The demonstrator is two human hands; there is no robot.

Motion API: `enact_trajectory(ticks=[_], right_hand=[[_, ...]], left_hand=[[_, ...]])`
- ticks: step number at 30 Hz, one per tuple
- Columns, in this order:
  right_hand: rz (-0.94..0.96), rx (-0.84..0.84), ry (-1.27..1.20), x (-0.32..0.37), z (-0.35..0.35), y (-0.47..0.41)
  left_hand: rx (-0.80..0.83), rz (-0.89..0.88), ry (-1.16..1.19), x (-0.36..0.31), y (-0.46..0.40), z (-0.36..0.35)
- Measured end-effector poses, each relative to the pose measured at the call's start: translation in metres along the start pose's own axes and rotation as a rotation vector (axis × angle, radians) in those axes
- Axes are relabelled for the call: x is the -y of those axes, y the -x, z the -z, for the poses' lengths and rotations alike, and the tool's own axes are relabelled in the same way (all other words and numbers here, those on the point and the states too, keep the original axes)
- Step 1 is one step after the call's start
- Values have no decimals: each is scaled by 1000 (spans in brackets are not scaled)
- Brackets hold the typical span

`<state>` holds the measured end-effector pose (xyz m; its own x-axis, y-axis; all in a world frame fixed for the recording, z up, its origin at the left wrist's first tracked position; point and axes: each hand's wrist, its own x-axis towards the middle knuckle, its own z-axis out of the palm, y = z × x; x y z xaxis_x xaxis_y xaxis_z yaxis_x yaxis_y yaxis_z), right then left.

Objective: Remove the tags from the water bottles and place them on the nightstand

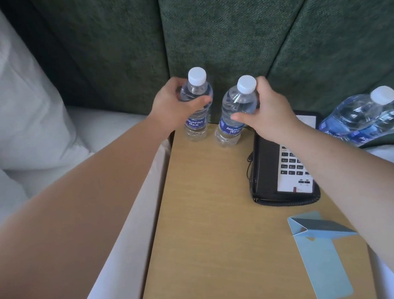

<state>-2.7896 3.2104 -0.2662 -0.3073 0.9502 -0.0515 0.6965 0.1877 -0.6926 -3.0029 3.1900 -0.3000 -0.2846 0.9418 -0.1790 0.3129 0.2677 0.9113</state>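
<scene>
Wooden nightstand (209,219): two bottles (196,128) (229,132) upright at back, black phone (265,179) right, pale blue tags (324,257) near front right.

Two clear water bottles with white caps and blue labels are seen upright at the back of the nightstand (209,219), side by side and a little apart. The left bottle (196,116) is gripped around its upper body by the left hand (175,103); the right bottle (233,117) is held by the right hand (266,112), thumb across its front. Two light blue tags (318,246) are laid near the front right of the wooden top, one folded and partly overlapping the flat one.
</scene>
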Motion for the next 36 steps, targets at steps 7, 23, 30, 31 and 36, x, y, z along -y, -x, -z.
enact_trajectory(ticks=[7,23,30,31,36], right_hand=[[-31,-56,-87,20,-19,-9],[-104,-103,-114,31,-29,-10],[-114,-109,-140,29,-29,-10],[-115,-112,-150,28,-30,-9],[-107,-46,-176,25,-24,-3]], left_hand=[[20,24,20,-1,-3,5],[-54,-4,-20,7,-2,1],[-99,2,-66,-1,4,0],[-105,6,-70,0,5,-1],[-84,33,-146,-7,13,1]])
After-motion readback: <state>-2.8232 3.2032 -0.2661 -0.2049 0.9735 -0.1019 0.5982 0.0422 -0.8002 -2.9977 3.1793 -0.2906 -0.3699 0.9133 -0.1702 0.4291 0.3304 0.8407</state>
